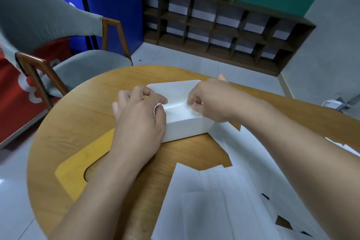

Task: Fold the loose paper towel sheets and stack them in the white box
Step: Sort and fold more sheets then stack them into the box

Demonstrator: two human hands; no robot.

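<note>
The white box point(185, 128) stands in the middle of the round wooden table point(81, 115). A folded white paper towel point(175, 106) lies across its open top. My left hand point(138, 121) pinches the towel's left end between thumb and curled fingers at the box's left side. My right hand point(210, 101) pinches the towel's right end over the box's right side. Several loose paper towel sheets point(224, 197) lie spread on the table in front of the box and to its right, under my right forearm.
A light wooden lid with an oval slot point(78, 167) lies on the table to the left, under my left forearm. A grey chair point(58, 48) stands beyond the table's left edge. Dark shelving point(224, 31) lines the far wall.
</note>
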